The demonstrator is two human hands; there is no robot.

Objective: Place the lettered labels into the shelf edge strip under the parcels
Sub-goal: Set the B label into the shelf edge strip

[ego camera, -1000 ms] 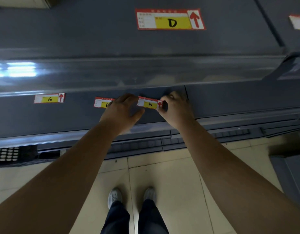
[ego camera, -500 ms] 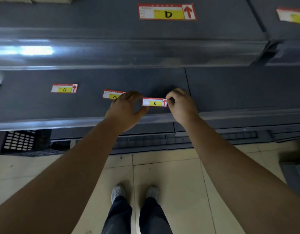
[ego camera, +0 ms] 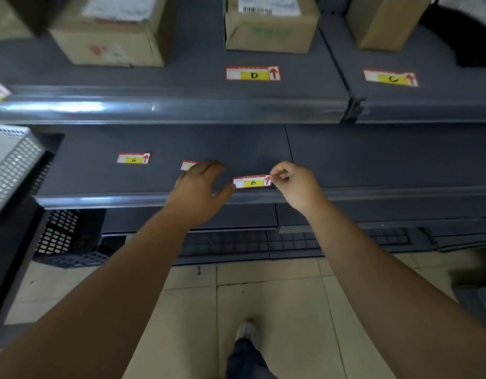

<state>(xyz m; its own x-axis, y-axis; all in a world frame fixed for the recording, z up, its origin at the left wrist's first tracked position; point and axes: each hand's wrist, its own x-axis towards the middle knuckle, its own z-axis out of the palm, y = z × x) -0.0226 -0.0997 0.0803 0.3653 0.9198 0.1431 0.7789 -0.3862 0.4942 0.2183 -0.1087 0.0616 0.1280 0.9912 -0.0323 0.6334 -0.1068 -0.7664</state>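
Our right hand (ego camera: 293, 184) pinches the B label (ego camera: 251, 182) by its right end over the shelf edge strip (ego camera: 99, 201); our left hand (ego camera: 201, 187), fingers wide, holds nothing just left of it.

Label B (ego camera: 252, 182): a small white-and-yellow card with a red border, a black handwritten letter and a red arrow at its right end. It is held level, its right end pinched by the right hand (ego camera: 296, 184), its left end at the thumb of the left hand (ego camera: 201, 187). It sits just above the grey shelf edge strip (ego camera: 99, 201), which runs under both wrists.

Label G (ego camera: 133, 158) lies flat, left of the left hand. Another label (ego camera: 187, 165) is half hidden under that hand's fingers. Labels D (ego camera: 252, 73) and C (ego camera: 390, 77) lie beyond the hands, before cardboard parcels (ego camera: 270, 23).
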